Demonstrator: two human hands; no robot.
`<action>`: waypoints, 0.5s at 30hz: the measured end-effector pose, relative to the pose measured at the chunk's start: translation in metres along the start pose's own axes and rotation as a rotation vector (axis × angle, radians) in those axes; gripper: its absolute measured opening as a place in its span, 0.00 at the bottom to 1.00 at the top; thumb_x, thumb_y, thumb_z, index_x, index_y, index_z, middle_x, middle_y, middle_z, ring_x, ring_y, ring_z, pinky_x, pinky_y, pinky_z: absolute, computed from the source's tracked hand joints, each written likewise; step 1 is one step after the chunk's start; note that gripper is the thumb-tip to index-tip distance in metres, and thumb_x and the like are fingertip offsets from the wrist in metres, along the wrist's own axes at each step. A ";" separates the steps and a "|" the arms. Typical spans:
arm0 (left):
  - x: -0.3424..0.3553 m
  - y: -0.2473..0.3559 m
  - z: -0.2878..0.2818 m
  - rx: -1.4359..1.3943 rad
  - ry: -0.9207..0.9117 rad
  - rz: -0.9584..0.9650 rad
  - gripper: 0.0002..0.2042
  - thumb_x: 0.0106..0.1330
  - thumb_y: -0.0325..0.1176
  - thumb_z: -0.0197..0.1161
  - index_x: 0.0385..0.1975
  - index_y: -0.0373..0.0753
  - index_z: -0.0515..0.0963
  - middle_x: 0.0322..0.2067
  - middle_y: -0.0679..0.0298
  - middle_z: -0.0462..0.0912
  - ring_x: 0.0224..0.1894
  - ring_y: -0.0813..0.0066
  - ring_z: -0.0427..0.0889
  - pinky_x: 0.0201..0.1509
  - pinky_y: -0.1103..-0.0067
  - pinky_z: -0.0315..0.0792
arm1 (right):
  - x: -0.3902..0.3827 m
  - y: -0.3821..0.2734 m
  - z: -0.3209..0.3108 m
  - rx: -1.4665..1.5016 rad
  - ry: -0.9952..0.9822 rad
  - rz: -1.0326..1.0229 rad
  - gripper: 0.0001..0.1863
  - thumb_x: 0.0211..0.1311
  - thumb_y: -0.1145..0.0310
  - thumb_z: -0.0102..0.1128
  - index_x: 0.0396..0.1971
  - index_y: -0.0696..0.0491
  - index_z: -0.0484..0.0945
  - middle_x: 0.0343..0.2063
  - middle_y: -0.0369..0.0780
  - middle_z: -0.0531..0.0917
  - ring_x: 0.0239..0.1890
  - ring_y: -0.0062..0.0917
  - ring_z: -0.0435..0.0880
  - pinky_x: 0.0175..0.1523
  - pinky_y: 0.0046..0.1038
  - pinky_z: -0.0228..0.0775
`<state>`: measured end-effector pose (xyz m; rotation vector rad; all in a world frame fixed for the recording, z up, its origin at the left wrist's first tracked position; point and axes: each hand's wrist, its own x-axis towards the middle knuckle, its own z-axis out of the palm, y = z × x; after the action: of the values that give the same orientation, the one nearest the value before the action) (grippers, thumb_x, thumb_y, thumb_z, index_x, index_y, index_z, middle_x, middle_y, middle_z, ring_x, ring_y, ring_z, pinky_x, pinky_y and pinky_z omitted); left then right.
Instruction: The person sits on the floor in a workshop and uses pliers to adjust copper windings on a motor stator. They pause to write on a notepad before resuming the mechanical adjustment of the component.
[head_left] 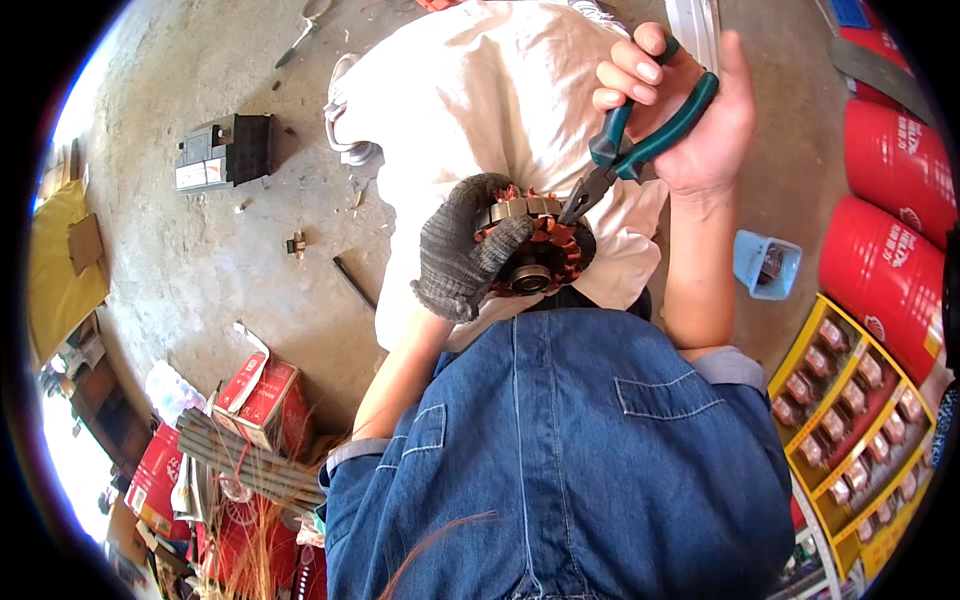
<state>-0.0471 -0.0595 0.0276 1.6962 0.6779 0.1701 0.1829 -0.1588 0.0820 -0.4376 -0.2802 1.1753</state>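
My left hand (462, 250), in a dark grey knit glove, is wrapped round a motor core (562, 246) with copper-coloured windings, a metal ring and a round bearing-like end. It is held over my lap, above the white cloth (480, 95). In my bare right hand (708, 150) is a pair of pliers (668, 138) with dark green handles. My fingers curl over one handle; the other lies against the palm, and the handles are spread. The narrow jaws point down-left and meet the windings at the core's right side. Whether they grip a wire is too small to tell.
A black box-shaped device (225, 152) lies on the concrete floor at left, with scissors (302, 32) beyond it. Near left are a red carton (262, 402) and grey rods (245, 462). At right stand a blue plastic container (768, 264), red drums (885, 285) and a yellow compartmented rack (822, 490).
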 end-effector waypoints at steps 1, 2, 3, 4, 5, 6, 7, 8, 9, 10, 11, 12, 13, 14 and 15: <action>-0.001 0.000 0.002 0.032 0.010 0.012 0.22 0.61 0.47 0.68 0.45 0.35 0.78 0.36 0.53 0.85 0.39 0.61 0.86 0.45 0.70 0.77 | 0.001 0.000 -0.001 -0.001 0.004 0.027 0.28 0.67 0.39 0.47 0.39 0.55 0.70 0.27 0.34 0.66 0.31 0.21 0.63 0.43 0.27 0.62; -0.002 0.000 0.004 0.064 0.019 0.024 0.22 0.61 0.48 0.67 0.45 0.35 0.78 0.35 0.52 0.85 0.39 0.59 0.86 0.44 0.69 0.77 | 0.002 0.001 0.000 -0.001 0.008 0.054 0.26 0.68 0.40 0.46 0.35 0.53 0.70 0.26 0.33 0.66 0.30 0.20 0.63 0.41 0.25 0.60; -0.002 0.000 0.005 0.107 0.015 0.020 0.21 0.63 0.48 0.65 0.44 0.35 0.78 0.34 0.51 0.84 0.38 0.56 0.86 0.44 0.68 0.77 | -0.002 0.005 0.006 -0.093 0.075 0.008 0.23 0.70 0.43 0.44 0.30 0.50 0.66 0.24 0.31 0.64 0.28 0.19 0.61 0.37 0.23 0.57; -0.003 0.001 0.004 0.150 0.012 0.014 0.20 0.64 0.48 0.63 0.44 0.35 0.78 0.33 0.50 0.84 0.38 0.54 0.85 0.43 0.66 0.77 | -0.005 0.006 0.004 -0.100 0.063 -0.001 0.23 0.70 0.43 0.44 0.30 0.50 0.66 0.23 0.31 0.65 0.28 0.19 0.61 0.37 0.23 0.57; -0.004 0.000 0.005 0.193 0.009 0.009 0.20 0.65 0.48 0.61 0.43 0.35 0.78 0.33 0.50 0.84 0.37 0.52 0.85 0.42 0.65 0.77 | -0.008 0.006 0.000 -0.108 0.052 -0.011 0.23 0.70 0.43 0.44 0.31 0.50 0.66 0.23 0.31 0.65 0.27 0.19 0.61 0.36 0.23 0.57; -0.005 -0.001 0.007 0.231 0.024 0.037 0.18 0.67 0.46 0.58 0.41 0.36 0.79 0.30 0.50 0.83 0.35 0.53 0.84 0.40 0.66 0.76 | -0.012 0.007 -0.004 -0.116 0.039 -0.020 0.23 0.70 0.43 0.44 0.31 0.50 0.66 0.23 0.31 0.65 0.27 0.19 0.61 0.36 0.23 0.57; -0.004 -0.002 0.008 0.272 0.044 0.066 0.16 0.69 0.45 0.55 0.40 0.36 0.80 0.28 0.51 0.83 0.32 0.54 0.84 0.39 0.67 0.76 | -0.016 0.009 -0.003 -0.113 0.063 -0.057 0.22 0.70 0.44 0.44 0.30 0.50 0.66 0.22 0.31 0.65 0.26 0.18 0.60 0.35 0.23 0.56; -0.005 -0.003 0.010 0.312 0.064 0.095 0.16 0.70 0.43 0.52 0.38 0.37 0.80 0.25 0.52 0.82 0.30 0.55 0.84 0.37 0.68 0.75 | -0.022 0.010 -0.003 -0.121 0.039 -0.085 0.22 0.71 0.44 0.44 0.30 0.49 0.67 0.23 0.31 0.66 0.26 0.17 0.60 0.35 0.23 0.56; -0.007 -0.006 0.014 0.320 0.107 0.122 0.17 0.71 0.42 0.48 0.38 0.37 0.80 0.24 0.53 0.81 0.29 0.54 0.83 0.36 0.66 0.75 | -0.027 0.010 0.001 -0.166 0.044 -0.108 0.22 0.71 0.44 0.44 0.30 0.49 0.67 0.23 0.31 0.66 0.26 0.17 0.60 0.35 0.23 0.56; -0.009 -0.008 0.015 0.296 0.098 0.075 0.17 0.72 0.42 0.47 0.38 0.37 0.80 0.25 0.52 0.82 0.29 0.54 0.83 0.37 0.66 0.75 | -0.032 0.012 0.005 -0.209 0.047 -0.129 0.22 0.71 0.44 0.44 0.30 0.49 0.68 0.23 0.31 0.67 0.25 0.17 0.60 0.35 0.23 0.56; -0.011 -0.010 0.016 0.271 0.090 0.028 0.18 0.72 0.42 0.46 0.38 0.37 0.80 0.25 0.52 0.82 0.29 0.53 0.83 0.37 0.66 0.75 | -0.036 0.012 0.010 -0.215 0.078 -0.144 0.24 0.71 0.43 0.40 0.30 0.49 0.69 0.21 0.32 0.67 0.25 0.19 0.60 0.35 0.25 0.56; -0.012 -0.012 0.017 0.246 0.081 -0.018 0.18 0.72 0.42 0.45 0.38 0.36 0.80 0.25 0.51 0.82 0.30 0.53 0.83 0.38 0.65 0.75 | -0.041 0.013 0.011 -0.219 0.048 -0.155 0.24 0.71 0.42 0.40 0.31 0.49 0.69 0.22 0.33 0.69 0.26 0.20 0.63 0.36 0.26 0.58; -0.013 -0.012 0.017 0.257 0.076 0.011 0.19 0.72 0.43 0.44 0.38 0.36 0.80 0.26 0.51 0.82 0.30 0.52 0.83 0.38 0.65 0.75 | -0.046 0.015 0.013 -0.236 0.029 -0.177 0.25 0.71 0.41 0.40 0.31 0.49 0.69 0.23 0.33 0.69 0.26 0.20 0.63 0.36 0.26 0.58; -0.013 -0.013 0.018 0.268 0.070 0.040 0.20 0.73 0.43 0.43 0.38 0.36 0.80 0.26 0.50 0.82 0.30 0.52 0.83 0.38 0.66 0.75 | -0.051 0.017 0.016 -0.252 0.009 -0.199 0.25 0.71 0.40 0.40 0.32 0.49 0.69 0.23 0.33 0.69 0.26 0.20 0.63 0.37 0.26 0.58; -0.015 -0.013 0.018 0.279 0.064 0.069 0.21 0.73 0.43 0.42 0.38 0.35 0.80 0.27 0.50 0.82 0.31 0.52 0.83 0.38 0.66 0.75 | -0.057 0.018 0.019 -0.274 0.002 -0.214 0.26 0.70 0.39 0.41 0.33 0.49 0.68 0.24 0.33 0.69 0.26 0.20 0.64 0.36 0.26 0.59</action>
<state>-0.0550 -0.0813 0.0149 1.9899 0.7165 0.1864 0.1396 -0.2026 0.0910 -0.6321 -0.4775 0.9301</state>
